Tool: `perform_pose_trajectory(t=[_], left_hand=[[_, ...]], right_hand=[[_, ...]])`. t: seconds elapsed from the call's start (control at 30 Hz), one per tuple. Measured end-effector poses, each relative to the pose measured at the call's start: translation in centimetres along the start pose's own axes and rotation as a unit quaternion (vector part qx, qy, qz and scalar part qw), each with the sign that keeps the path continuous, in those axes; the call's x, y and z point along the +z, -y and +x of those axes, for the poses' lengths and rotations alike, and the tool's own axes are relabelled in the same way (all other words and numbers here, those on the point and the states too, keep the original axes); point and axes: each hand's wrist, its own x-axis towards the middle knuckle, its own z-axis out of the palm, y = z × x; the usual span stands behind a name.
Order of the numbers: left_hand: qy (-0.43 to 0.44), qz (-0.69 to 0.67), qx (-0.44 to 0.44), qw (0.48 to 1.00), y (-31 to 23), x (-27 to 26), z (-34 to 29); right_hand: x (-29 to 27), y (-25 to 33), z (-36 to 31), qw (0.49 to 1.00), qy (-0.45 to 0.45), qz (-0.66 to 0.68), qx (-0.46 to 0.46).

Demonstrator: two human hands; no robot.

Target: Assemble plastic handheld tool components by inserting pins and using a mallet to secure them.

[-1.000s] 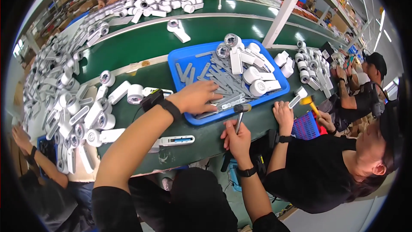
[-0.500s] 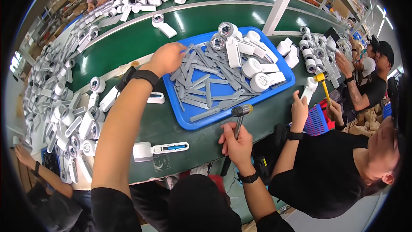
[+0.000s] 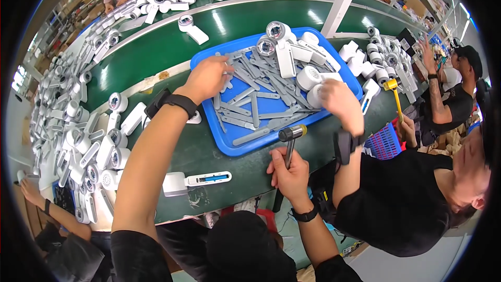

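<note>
My left hand (image 3: 207, 79) is at the left side of the blue tray (image 3: 225, 149), its fingers pinched on a grey plastic strip (image 3: 227, 79) among the heap of loose strips. Part of that strip is hidden by the fingers. My right hand (image 3: 290, 173) grips a hammer (image 3: 293, 133) with a dark, two-toned head, held head up just in front of the tray. To the left of the hammer lies a white handheld fan (image 3: 175, 183), its handle uncovered and a blue battery showing inside. Several white fans (image 3: 285, 62) rest in the tray's right half.
Piles of white fans (image 3: 75, 136) line the left, and more stand at the right. One fan (image 3: 193, 30) lies on the green belt (image 3: 151, 52). A co-worker's hand (image 3: 342, 102) reaches over the tray's right rim; their other hand holds a yellow hammer (image 3: 395, 91). A metal post (image 3: 342, 2) rises behind.
My left hand has shifted slightly down and right over the strips. The co-worker's hand has left a white fan on the bench and moved over the tray. My right hand stays with the hammer.
</note>
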Motion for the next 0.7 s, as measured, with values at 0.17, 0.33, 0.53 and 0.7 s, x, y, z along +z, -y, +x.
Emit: perform_pose_trajectory(t=[0.17, 0.33, 0.53, 0.7], left_hand=[[0.093, 0.014, -0.036, 0.995, -5.1, -1.1, 0.9], [0.186, 0.034, -0.106, 0.976, -6.0, 0.1, 1.4], [0.114, -0.06, -0.182, 0.975, -6.8, -4.1, 0.4], [0.062, -0.269, -0.192, 0.942, -10.8, -10.5, -6.4]], right_hand=[[-0.6, -0.4, 0.1, 1.0, -0.004, -0.005, 0.004], [-0.2, -0.3, 0.4, 1.0, 0.014, -0.021, 0.004], [-0.8, -0.3, 0.2, 0.995, 0.071, -0.068, -0.025], [-1.9, -0.4, -0.2, 0.995, 0.1, 0.0, 0.013]])
